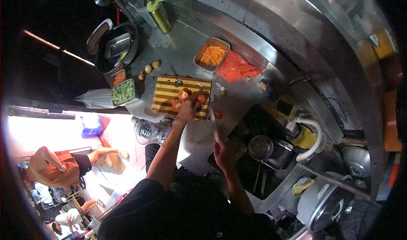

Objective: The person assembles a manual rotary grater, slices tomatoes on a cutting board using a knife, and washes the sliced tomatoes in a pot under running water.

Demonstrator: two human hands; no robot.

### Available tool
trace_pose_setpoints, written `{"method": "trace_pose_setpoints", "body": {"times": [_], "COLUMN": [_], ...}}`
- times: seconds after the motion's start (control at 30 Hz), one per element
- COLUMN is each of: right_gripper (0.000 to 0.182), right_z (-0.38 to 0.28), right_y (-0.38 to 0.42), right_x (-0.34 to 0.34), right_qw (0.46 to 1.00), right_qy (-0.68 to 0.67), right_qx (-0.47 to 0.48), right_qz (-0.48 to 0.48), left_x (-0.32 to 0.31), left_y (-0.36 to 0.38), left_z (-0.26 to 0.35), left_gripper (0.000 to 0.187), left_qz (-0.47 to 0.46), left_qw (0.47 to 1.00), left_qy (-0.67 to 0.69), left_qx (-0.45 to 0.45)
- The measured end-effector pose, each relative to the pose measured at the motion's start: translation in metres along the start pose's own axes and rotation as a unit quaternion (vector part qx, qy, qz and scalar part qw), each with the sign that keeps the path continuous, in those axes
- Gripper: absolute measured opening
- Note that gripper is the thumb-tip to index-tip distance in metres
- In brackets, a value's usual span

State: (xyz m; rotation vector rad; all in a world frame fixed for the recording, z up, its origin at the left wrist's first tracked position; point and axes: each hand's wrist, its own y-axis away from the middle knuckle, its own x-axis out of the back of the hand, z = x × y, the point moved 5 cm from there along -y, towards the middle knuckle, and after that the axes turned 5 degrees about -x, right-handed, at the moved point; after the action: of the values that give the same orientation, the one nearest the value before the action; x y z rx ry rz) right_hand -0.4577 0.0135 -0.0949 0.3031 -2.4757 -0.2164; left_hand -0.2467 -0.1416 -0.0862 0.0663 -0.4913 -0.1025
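Note:
My right hand grips a knife, its blade pointing up along the right edge of a striped wooden cutting board. Over the board's lower right part, my left hand has its fingers curled at a tomato, partly hiding it. Cut tomato pieces lie just left of that hand, with another tomato above them. Off the board, right of the knife, is one more red tomato piece. A spoon-like metal utensil rests on the board's top part.
Beyond the board stand a tray of orange sticks and a red plastic bag. Leftward are onions, a tray of green shreds and a grater. A small pan sits on the stove at right. Other people are at lower left.

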Motion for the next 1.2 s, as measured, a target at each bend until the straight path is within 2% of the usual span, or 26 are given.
{"method": "trace_pose_setpoints", "body": {"times": [0.1, 0.2, 0.23, 0.3, 0.37, 0.4, 0.47, 0.53, 0.6, 0.63, 0.7, 0.77, 0.87, 0.97, 1.13, 1.2], "right_gripper": [0.053, 0.051, 0.050, 0.049, 0.049, 0.049, 0.049, 0.050, 0.051, 0.051, 0.053, 0.054, 0.056, 0.056, 0.057, 0.064], "right_z": [0.001, -0.001, -0.010, -0.035, -0.058, -0.054, -0.046, -0.052, -0.058, -0.062, -0.067, -0.087, -0.073, -0.055, -0.038, -0.031], "right_y": [-0.001, -0.004, -0.006, -0.014, -0.021, -0.024, -0.030, -0.035, -0.038, -0.040, -0.041, -0.039, -0.038, -0.037, -0.053, -0.068], "right_x": [-0.003, -0.006, -0.002, 0.010, 0.021, 0.014, 0.001, 0.000, 0.001, 0.002, 0.006, 0.021, 0.009, -0.008, -0.039, -0.051], "right_qw": [1.000, 0.999, 0.999, 1.000, 0.999, 1.000, 0.998, 0.998, 0.999, 0.999, 1.000, 0.994, 0.996, 0.997, 0.997, 0.997], "right_qy": [-0.018, 0.008, 0.008, 0.004, -0.004, -0.004, -0.007, -0.016, -0.014, -0.007, 0.024, 0.072, 0.066, 0.066, 0.036, 0.063], "right_qx": [0.013, 0.027, 0.033, 0.016, -0.031, -0.001, 0.039, 0.042, 0.031, 0.028, 0.003, -0.041, -0.012, 0.008, -0.066, -0.033], "right_qz": [0.011, 0.027, 0.035, 0.026, -0.008, 0.015, 0.044, 0.043, 0.026, 0.018, -0.015, -0.065, -0.059, -0.038, 0.003, 0.023], "left_x": [-0.010, -0.014, -0.013, -0.016, -0.011, -0.009, -0.021, -0.018, -0.009, -0.011, -0.018, -0.016, -0.014, -0.012, -0.013, -0.012], "left_y": [-0.003, -0.007, -0.007, -0.005, -0.002, -0.001, -0.010, -0.009, -0.001, 0.000, 0.004, 0.006, 0.006, 0.006, 0.005, 0.004], "left_z": [-0.034, -0.056, -0.060, -0.066, -0.060, -0.058, -0.108, -0.113, -0.062, -0.063, -0.063, -0.059, -0.055, -0.048, -0.057, -0.063], "left_gripper": [0.048, 0.047, 0.044, 0.039, 0.039, 0.038, 0.032, 0.027, 0.023, 0.023, 0.022, 0.022, 0.021, 0.019, 0.014, 0.013], "left_qz": [0.043, 0.081, 0.106, 0.152, 0.151, 0.151, 0.243, 0.280, 0.259, 0.272, 0.289, 0.286, 0.295, 0.313, 0.321, 0.320], "left_qw": [0.982, 0.970, 0.987, 0.981, 0.987, 0.988, 0.963, 0.955, 0.963, 0.962, 0.924, 0.936, 0.946, 0.945, 0.942, 0.946], "left_qy": [-0.141, -0.184, -0.083, 0.121, 0.050, 0.015, 0.113, 0.083, -0.071, 0.030, 0.231, 0.190, 0.127, 0.097, 0.092, 0.044], "left_qx": [-0.120, -0.137, -0.091, 0.003, 0.023, 0.033, -0.024, -0.046, -0.030, 0.012, 0.094, 0.077, 0.039, -0.003, -0.010, -0.038]}}
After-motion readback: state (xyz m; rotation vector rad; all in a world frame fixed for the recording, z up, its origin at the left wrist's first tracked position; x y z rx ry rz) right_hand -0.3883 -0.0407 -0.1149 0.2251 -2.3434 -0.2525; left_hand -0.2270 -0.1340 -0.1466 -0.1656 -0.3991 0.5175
